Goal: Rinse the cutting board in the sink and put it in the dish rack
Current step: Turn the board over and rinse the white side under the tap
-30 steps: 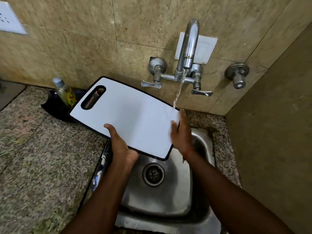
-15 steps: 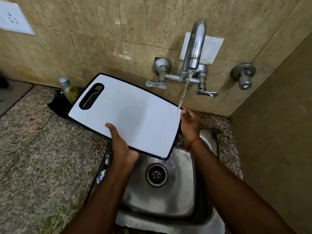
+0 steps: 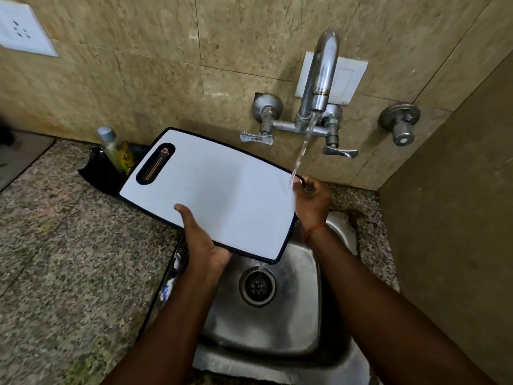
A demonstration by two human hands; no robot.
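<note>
Both hands grip the white cutting board (image 3: 219, 190): left hand (image 3: 202, 243) clamps its near edge, right hand (image 3: 312, 201) its far-right corner. It's tilted over the sink (image 3: 299, 315) so the tap stream (image 3: 302, 145) runs off toward the drain (image 3: 257, 286).

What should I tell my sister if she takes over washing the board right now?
Left hand: grips the cutting board by its near edge.
Right hand: holds the board's far right corner, where the water hits.
Board: tilted over the sink, handle end out over the counter.
Done: tap running, that corner wet.
Left: rinse the rest, then put it in the dish rack, which isn't in view.
</note>
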